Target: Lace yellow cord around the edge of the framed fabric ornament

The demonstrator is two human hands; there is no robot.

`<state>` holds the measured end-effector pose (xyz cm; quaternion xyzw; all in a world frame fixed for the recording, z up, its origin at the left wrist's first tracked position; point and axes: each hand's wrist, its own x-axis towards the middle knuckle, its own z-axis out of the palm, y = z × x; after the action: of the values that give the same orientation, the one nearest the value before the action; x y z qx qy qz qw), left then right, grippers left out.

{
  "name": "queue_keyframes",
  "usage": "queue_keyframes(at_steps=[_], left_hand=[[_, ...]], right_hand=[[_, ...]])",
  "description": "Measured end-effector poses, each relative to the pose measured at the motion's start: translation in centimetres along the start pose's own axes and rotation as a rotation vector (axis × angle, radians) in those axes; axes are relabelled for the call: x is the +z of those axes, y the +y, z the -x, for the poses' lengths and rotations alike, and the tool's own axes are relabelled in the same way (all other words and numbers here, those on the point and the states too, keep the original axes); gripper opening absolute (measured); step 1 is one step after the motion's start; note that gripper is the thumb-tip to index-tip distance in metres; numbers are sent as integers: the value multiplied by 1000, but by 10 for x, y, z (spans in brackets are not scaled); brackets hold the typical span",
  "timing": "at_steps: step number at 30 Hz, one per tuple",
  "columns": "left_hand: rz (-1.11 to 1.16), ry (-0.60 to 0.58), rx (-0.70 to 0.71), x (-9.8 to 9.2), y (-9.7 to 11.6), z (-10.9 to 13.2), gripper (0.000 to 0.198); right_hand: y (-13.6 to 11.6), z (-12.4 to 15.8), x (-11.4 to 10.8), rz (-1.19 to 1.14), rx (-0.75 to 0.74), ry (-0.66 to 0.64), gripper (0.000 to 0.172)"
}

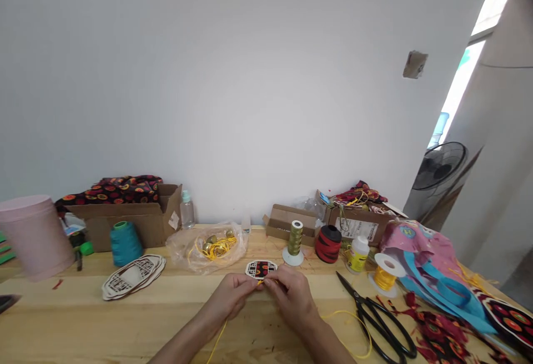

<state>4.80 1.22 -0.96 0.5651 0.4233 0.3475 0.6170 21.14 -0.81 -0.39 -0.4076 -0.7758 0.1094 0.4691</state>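
My left hand (230, 296) and my right hand (291, 294) meet over the wooden table (125, 325), fingers pinched together on a thin yellow cord (217, 340). The cord trails back toward me and loops off to the right. Just beyond the fingertips sits a small round white fretwork ornament (261, 268) with red and black patterned fabric inside. The cord seems to meet its near edge, but the fingers hide the join.
Black scissors (377, 319) lie right of my hands. Behind are an olive thread spool (295, 239), a red spool (328, 243), a yellow cord reel (385, 276), a glue bottle (358, 254), a bag of gold bells (212, 246), stacked fretwork pieces (133, 276), a teal spool (125, 243), cardboard boxes and a pink tub (35, 236).
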Motion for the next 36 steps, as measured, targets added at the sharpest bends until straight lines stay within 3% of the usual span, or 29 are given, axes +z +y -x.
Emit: queue_keyframes(at_steps=[10,17,26,36], left_hand=[[-47,22,74,0,-4,4,44],[-138,69,110,8,5,9,44],[-199,97,169,7,-2,4,37],[-178,92,127,7,1,5,29]], right_hand=[[4,1,6,31,0,22,17],[9,1,8,45,13,40,18],[8,-2,9,25,10,34,20],[3,-3,8,-21,34,7,23]])
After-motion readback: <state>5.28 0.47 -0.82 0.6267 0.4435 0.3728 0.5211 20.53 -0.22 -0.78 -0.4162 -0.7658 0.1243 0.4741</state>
